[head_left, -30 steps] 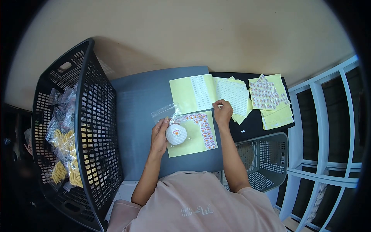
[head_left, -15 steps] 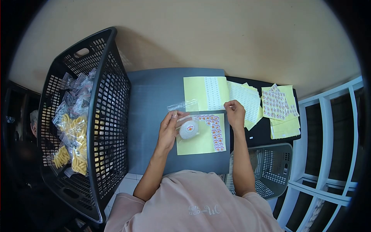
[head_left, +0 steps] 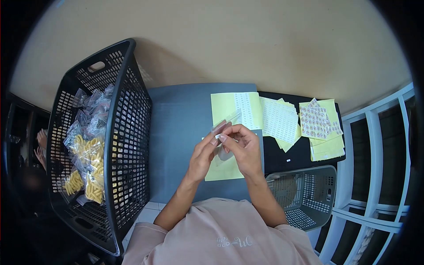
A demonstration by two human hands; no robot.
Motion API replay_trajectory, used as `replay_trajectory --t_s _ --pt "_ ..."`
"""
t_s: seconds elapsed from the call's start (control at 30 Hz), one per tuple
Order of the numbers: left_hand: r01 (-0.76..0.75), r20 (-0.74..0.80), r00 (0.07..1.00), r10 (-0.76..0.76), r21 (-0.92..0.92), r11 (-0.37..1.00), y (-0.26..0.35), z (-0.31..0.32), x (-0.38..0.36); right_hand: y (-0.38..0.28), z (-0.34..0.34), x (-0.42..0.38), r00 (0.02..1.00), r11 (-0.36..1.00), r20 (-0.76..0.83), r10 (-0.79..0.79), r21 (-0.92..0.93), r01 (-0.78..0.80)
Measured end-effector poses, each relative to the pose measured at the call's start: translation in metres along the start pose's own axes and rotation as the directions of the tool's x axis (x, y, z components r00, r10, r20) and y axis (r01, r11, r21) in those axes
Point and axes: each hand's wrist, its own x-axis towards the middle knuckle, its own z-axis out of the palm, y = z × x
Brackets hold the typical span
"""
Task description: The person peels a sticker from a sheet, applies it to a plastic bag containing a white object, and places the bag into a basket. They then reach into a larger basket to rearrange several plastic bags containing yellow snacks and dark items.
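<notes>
Light pink cotton-look shirt (head_left: 221,225), pale lettering on it, nearest the camera. Both bare hands meet over the tabletop (head_left: 172,132), a smooth matte grey surface. Left hand (head_left: 202,157) pinches a clear plastic bag (head_left: 229,120), glossy, thin, creased, tilted up. Right hand (head_left: 245,149) has fingers curled and closed on the same bag, thumb beside a small white piece (head_left: 217,136) between the two thumbs. Rounded greyish-white item (head_left: 224,154) shows partly under the fingers, apparently inside the bag; mostly hidden.

Below the hands, a flat yellow sheet (head_left: 223,171), partly covered. Right of the person, a grey-green plastic basket (head_left: 309,216) with perforated walls, beside the tabletop.

Left side, a tall dark plastic crate (head_left: 129,168), gridded walls, oval handle slots. Holds clear bags of yellow, curved, finger-shaped pieces (head_left: 90,152) and other crinkled clear bags (head_left: 95,106), contents unclear.

Beyond the hands, a yellow backing sheet (head_left: 223,104) with a strip of small white labels (head_left: 244,106). Right of it, overlapping label sheets (head_left: 280,119) and yellow sheets with round printed stickers (head_left: 314,121) lie on a black surface (head_left: 276,161); a tiny white scrap (head_left: 289,160) nearby.

Far left, another person's hands (head_left: 41,143), blurred. Plain beige wall (head_left: 247,44) behind; white-barred frame (head_left: 375,154) at right.
</notes>
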Motion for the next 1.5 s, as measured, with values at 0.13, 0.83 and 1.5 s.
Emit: replay_trajectory --t_s 0.13,0.83,1.5 --pt "-0.014 -0.035 0.999 0.013 -0.015 1.0 0.002 0.004 -0.001 0.0 0.004 0.0 0.998 0.998 -0.055 -0.017 -0.053 0.014" --pt "-0.067 -0.087 0.993 0.081 0.156 0.986 -0.001 0.01 -0.004 0.002 0.016 -0.001 0.988 0.994 -0.117 -0.098 -0.059 0.091" --pt "-0.014 -0.031 0.999 0.008 -0.206 0.979 -0.003 0.0 -0.013 0.012 0.018 0.001 0.969 0.97 -0.129 -0.211 -0.147 0.192"
